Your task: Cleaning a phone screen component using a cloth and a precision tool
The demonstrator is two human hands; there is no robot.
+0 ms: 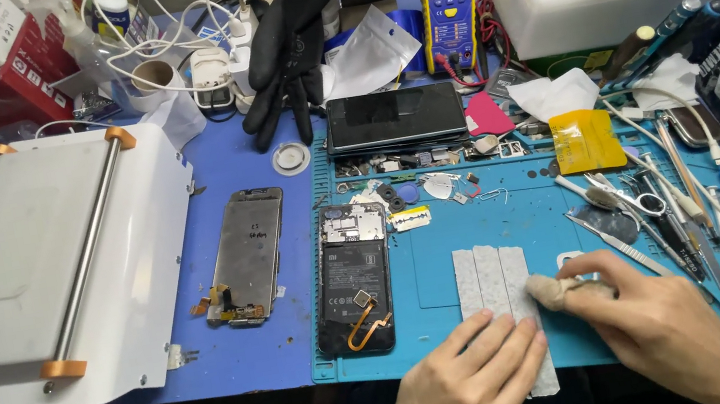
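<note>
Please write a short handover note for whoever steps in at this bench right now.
Left hand: flat, pressing down the near end of the white strips on the blue mat.
Right hand: pinching a small beige wad against the rightmost strip.
Opened phone, back cover off, lies at the mat's left edge; the detached screen panel lies left of it.
Done: three strips laid side by side. Left: phone is unassembled.

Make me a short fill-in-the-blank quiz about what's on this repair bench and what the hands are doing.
1. The left hand presses down on pale strips lying on the ____ mat.
2. The right hand rubs the strips with a wad of ____.
3. The opened phone lies ____ side up.
4. A ____ glove lies behind the mat.

Missing words: blue; cloth; inner; black
</note>
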